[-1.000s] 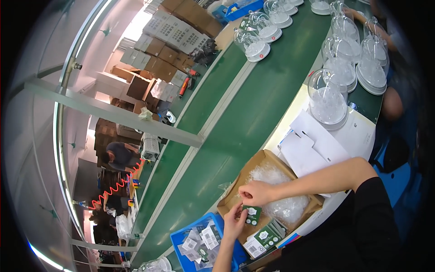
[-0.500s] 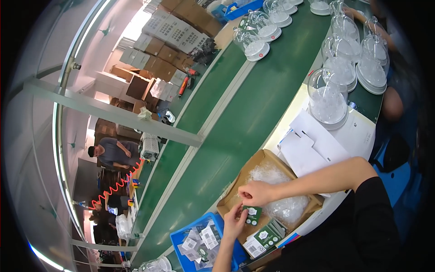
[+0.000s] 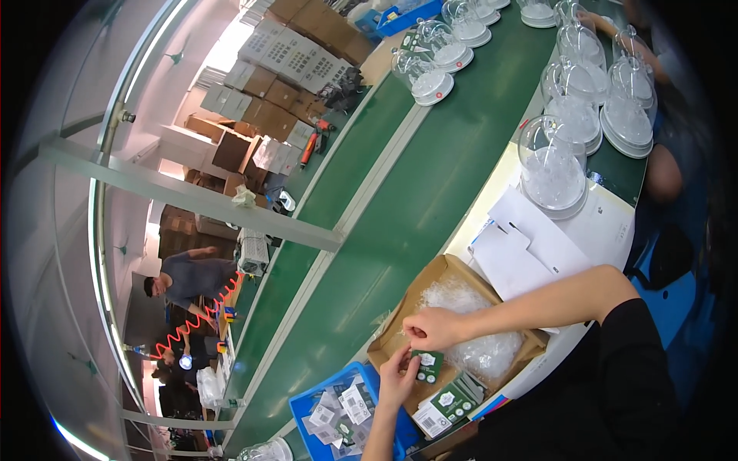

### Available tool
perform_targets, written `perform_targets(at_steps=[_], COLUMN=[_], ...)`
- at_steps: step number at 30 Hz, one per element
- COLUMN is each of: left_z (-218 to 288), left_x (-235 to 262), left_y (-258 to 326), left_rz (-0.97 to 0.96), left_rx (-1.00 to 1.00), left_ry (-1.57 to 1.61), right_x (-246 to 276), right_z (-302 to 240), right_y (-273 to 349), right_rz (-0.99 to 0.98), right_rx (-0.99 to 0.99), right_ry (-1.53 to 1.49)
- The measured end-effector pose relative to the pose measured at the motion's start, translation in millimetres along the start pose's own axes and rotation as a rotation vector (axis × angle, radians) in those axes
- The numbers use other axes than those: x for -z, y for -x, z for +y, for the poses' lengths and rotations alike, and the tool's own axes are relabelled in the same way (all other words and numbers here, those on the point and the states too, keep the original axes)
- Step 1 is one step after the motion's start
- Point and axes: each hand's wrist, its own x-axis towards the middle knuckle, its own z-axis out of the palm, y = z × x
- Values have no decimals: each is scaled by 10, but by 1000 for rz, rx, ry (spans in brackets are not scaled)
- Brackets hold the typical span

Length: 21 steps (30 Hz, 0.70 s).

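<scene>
My left hand is closed on a small green-and-white card, its thumb and fingers at the card's left edge. Just above it my right hand pinches with its fingertips; what is between them is too small to make out. Both hands are over an open cardboard box with a tangled heap of thin clear plastic strands. A stack of similar green-and-white cards lies at the box's near corner, below the held card.
Left of the box stands a blue bin of loose cards. White papers lie beyond my right forearm. Clear domes on white bases line the far right, near another person's arm. A green conveyor runs past; people work beyond it.
My hands and the card stay almost in place. Across the conveyor, the person in grey has leaned over and shifted an arm. The whole view has slid very slightly.
</scene>
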Motion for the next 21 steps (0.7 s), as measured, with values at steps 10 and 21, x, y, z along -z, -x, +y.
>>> perform_targets(at_steps=[10, 21], left_z=[-58, -71], left_x=[29, 31], left_y=[29, 16], left_rz=[9, 7], left_rx=[12, 6], left_ry=[23, 36], right_x=[-4, -3], right_z=[-67, -38], right_y=[-11, -16], right_rz=[-31, -25], right_rx=[-31, -36], right_ry=[5, 17])
